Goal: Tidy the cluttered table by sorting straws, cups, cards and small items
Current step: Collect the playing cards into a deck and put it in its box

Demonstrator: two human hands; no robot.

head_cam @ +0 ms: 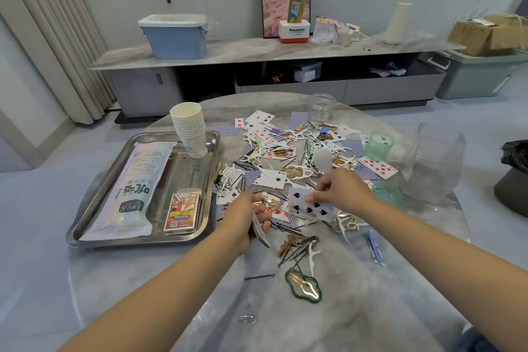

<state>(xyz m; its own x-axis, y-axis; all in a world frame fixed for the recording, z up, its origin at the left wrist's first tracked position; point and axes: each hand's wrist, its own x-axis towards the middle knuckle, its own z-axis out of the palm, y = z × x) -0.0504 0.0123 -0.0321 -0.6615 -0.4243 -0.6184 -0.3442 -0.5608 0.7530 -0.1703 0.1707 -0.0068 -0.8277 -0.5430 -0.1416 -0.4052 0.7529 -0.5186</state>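
**Cards being gathered over a cluttered round tabletop**

From my remote seat I see, at far left on the grey marbled round tabletop [328, 323], a shiny rectangular steel tray [213, 168]. In it lie a long white plastic packet of straws [134, 194], a red and orange playing-card box [181, 213] just right of the packet, and at the tray's far corner a leaning stack of white paper cups [190, 128].

Just right of the tray, my left hand [245, 220] has its fingers curled round a small stack of playing cards [261, 230], held on edge above the tabletop.

Next comes my right hand [338, 190], which pinches a spade playing card [310, 204] between thumb and fingers, face up, tilted, near the left hand.

Behind both hands spreads a heap of scattered playing cards [377, 168], white floss picks, black hairpins [297, 248] and hair clips. In front of the hands lies a green-rimmed cloud-shaped hair clip [303, 286], and further toward me a small silver paper clip [246, 318].

At the far edge stands a clear plastic jar [323, 107]. To the right of the heap sit a translucent green cup [378, 146] and, beyond it, a clear ridged plastic container [437, 163].
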